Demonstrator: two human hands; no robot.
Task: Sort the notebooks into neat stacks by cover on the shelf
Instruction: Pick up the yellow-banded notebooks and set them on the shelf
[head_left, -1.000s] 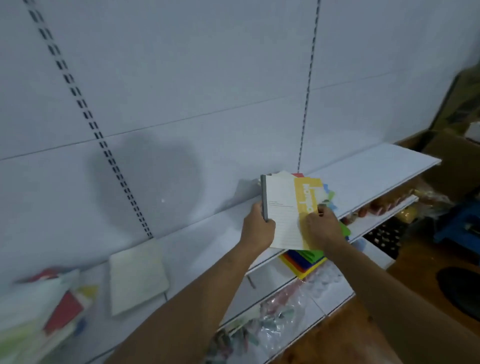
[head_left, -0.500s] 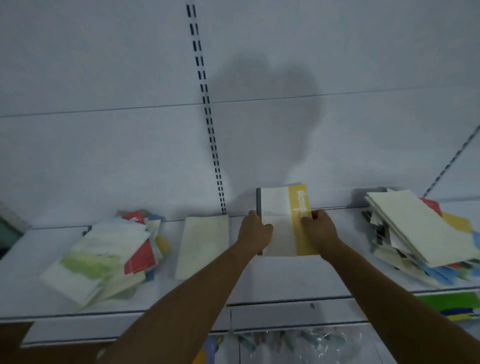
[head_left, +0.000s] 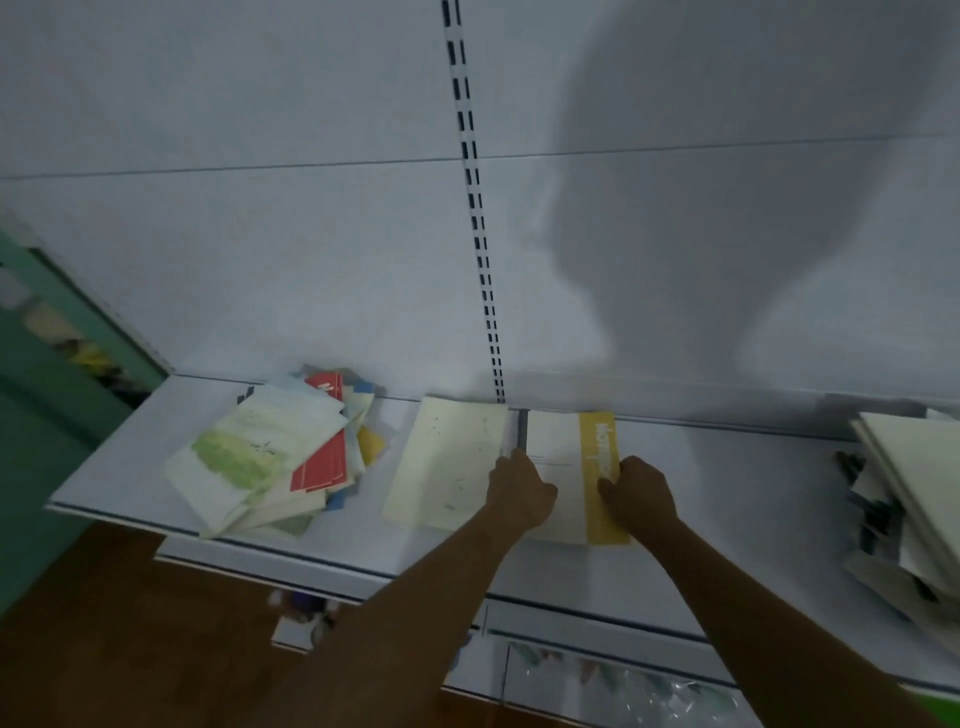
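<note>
Hands come first: the left hand (head_left: 519, 488) grips the dark-spined left edge of the white-and-yellow notebook (head_left: 569, 467), fingers curled around it, and the right hand (head_left: 636, 493) pinches the yellow band on its right side. This notebook lies low over the shelf (head_left: 727, 519), its far edge close to the back panel; whether it rests flat yet cannot be told.

Taking that notebook as the landmark, a single cream notebook (head_left: 447, 467) lies just beside it to the left, edges nearly touching under the left hand. Further left sits a loose mixed pile (head_left: 270, 457) of green-washed, red and yellow covers, fanned out and overhanging the shelf's front lip. Well to the right is a second untidy heap (head_left: 909, 493), its covers splayed and slumping forward.

Risk, as I judge it, is mostly about neighbours. If the left hand slides out sideways, it may drag or skew the cream notebook and spoil two stacks at once. Both piles look unstable; a nudge to the shelf or a careless pull from the bottom could send covers to the floor. Motion blur also makes cover designs hard to read, so mis-sorting is possible.
</note>
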